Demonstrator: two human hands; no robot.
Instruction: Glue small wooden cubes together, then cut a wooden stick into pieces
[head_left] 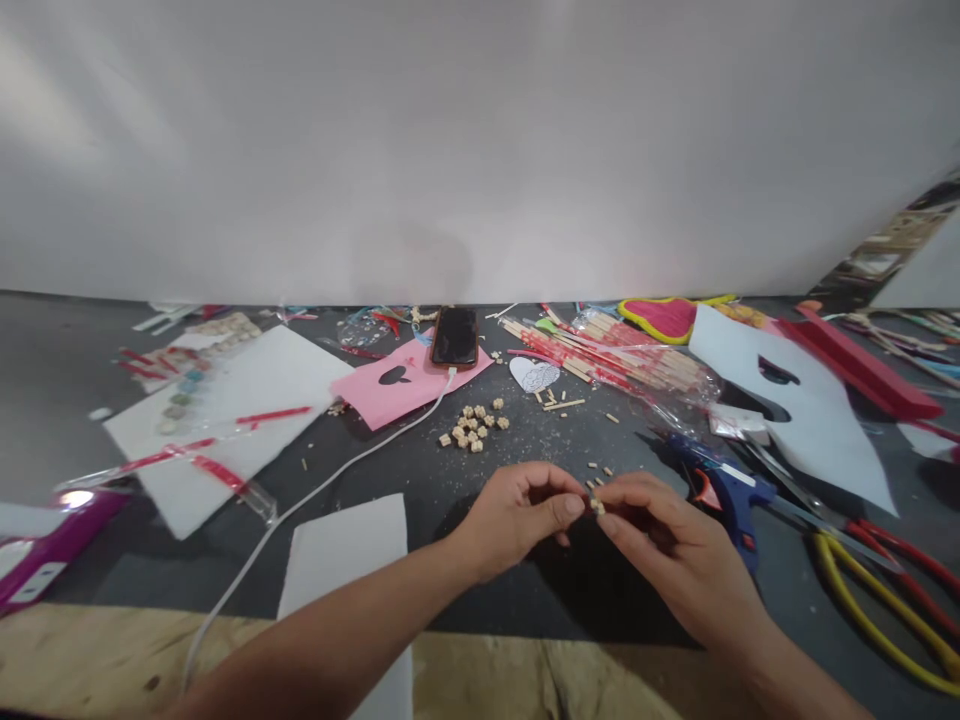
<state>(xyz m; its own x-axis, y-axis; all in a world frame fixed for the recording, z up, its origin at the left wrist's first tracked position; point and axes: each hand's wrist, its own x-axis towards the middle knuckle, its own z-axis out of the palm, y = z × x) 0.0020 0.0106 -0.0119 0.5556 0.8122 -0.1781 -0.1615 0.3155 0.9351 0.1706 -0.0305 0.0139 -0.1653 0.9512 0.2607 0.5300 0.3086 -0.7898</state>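
Note:
My right hand (pixel 660 525) pinches a small cluster of wooden pieces (pixel 597 506) between thumb and fingertips. Just left of it is my left hand (pixel 529 510), its thumb and index finger pressed together; whatever they may hold is too small to make out. Several similar wooden clusters (pixel 472 427) lie in a pile on the dark table beyond my left hand. Short cut stick pieces (pixel 592 466) are scattered just past my fingertips, and more lie around a longer stick (pixel 564 405) near a white heart-shaped paper (pixel 534 375) with a drawn pattern.
A blue glue gun (pixel 731 490) and scissors (pixel 885 600) lie at the right. Bundled sticks (pixel 615 355) are at the back. A phone (pixel 454 338) rests on pink paper (pixel 375 385), its white cable (pixel 322 487) running toward the front left. White sheets (pixel 247 400) lie left.

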